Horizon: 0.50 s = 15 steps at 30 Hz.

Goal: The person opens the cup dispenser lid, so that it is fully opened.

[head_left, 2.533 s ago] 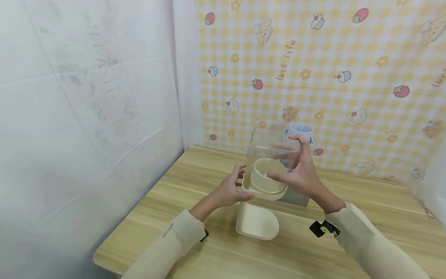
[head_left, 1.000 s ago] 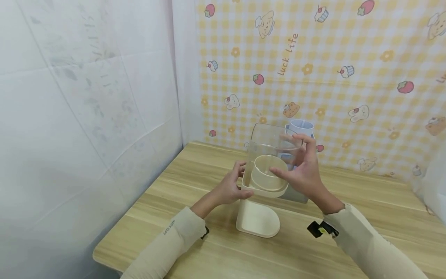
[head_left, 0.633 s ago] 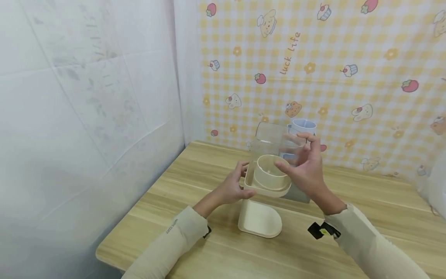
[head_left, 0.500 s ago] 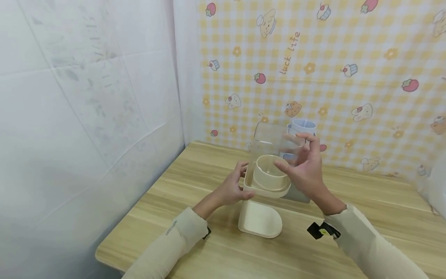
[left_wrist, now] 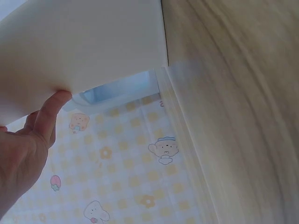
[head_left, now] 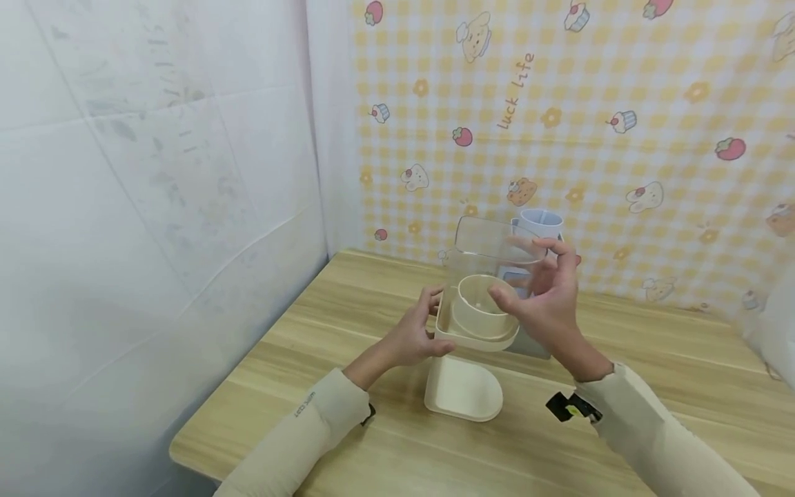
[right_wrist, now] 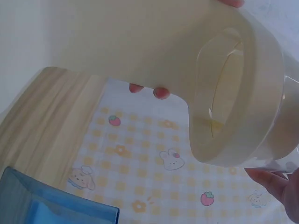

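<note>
A cream plastic stand, which looks like a dispenser, rises in the head view from a D-shaped base [head_left: 464, 395] to an upper tray [head_left: 475, 341]. A round cream cup [head_left: 477, 321] sits inside that tray. My left hand [head_left: 408, 338] grips the tray's left side, thumb in front and fingers behind. My right hand [head_left: 548, 307] holds the right side of a clear boxy container [head_left: 481, 238] over the tray, its thumb overlapping the cup. In the left wrist view, left fingertips press a broad cream panel [left_wrist: 93, 42]. The right wrist view shows a round opening's cream rim [right_wrist: 250, 102] from below.
Behind the clear container stands a light-blue piece [head_left: 542, 221], partly hidden by my right hand. A blue see-through bin [right_wrist: 60, 200] shows at lower left in the right wrist view. The wooden table [head_left: 292, 359] meets a white curtain [head_left: 186, 207] and yellow checked cloth [head_left: 596, 159].
My right hand has shifted slightly rightward, its thumb a little higher over the cup. My left hand keeps its hold on the tray. The head view has tilted slightly.
</note>
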Motion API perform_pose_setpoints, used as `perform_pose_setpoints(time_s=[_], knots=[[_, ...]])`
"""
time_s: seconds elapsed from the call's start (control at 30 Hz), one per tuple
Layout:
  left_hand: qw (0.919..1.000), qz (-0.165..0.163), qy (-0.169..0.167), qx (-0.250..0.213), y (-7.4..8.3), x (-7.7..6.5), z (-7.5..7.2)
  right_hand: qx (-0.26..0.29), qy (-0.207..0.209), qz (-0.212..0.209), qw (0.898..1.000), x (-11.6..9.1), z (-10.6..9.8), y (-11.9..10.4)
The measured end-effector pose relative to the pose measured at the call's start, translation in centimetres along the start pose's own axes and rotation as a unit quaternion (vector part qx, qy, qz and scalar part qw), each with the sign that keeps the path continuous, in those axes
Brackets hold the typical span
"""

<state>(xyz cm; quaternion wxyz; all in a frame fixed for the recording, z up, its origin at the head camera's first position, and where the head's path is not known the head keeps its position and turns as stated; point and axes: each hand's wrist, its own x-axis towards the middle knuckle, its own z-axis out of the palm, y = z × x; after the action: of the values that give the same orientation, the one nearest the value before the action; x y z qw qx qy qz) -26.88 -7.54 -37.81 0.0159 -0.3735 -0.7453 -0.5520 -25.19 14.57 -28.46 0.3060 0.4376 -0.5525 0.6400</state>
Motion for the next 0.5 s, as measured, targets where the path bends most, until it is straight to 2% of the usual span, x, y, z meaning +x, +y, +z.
perform_pose_setpoints(time_s=[0.13,0.2,0.27,0.33,0.5], knots=[[0.9999,0.008,-0.005,0.007,-0.1,0.2,0.0,-0.024,-0.004,-0.053,0.998,0.1,0.0,0.1],[0.9999,0.01,-0.007,0.005,-0.2,0.2,0.0,-0.027,-0.01,-0.058,0.998,0.1,-0.1,0.2],[0.9999,0.012,-0.008,0.005,-0.2,0.2,0.1,-0.029,-0.023,-0.05,0.998,0.2,-0.4,0.2],[0.9999,0.011,-0.009,0.007,-0.2,0.2,0.1,-0.04,-0.054,-0.031,0.997,0.2,-0.9,0.2],[0.9999,0.003,-0.004,0.012,0.0,0.2,0.0,-0.09,-0.148,0.0,0.985,0.4,-2.0,0.1]])
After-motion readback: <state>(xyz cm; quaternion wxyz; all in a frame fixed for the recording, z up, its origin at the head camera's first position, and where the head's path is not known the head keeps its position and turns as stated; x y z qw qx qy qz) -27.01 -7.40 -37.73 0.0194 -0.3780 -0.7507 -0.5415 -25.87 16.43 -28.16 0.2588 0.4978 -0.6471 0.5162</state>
